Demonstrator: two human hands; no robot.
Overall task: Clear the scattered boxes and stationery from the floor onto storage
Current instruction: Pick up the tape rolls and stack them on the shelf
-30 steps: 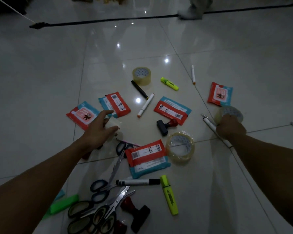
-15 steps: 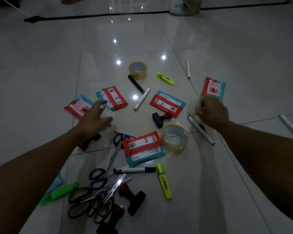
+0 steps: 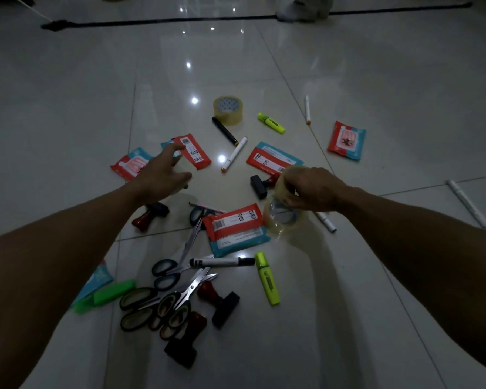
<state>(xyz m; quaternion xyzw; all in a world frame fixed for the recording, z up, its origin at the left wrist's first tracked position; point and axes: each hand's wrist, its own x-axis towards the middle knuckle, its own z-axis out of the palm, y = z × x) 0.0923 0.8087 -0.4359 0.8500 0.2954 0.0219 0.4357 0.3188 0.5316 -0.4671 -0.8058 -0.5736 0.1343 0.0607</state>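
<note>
My right hand pinches a clear tape roll above the second tape roll; left hand spread. Stack squarely, then lift both.

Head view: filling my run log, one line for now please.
left hand: open, over packets | right hand: grips tape roll above second roll
</note>
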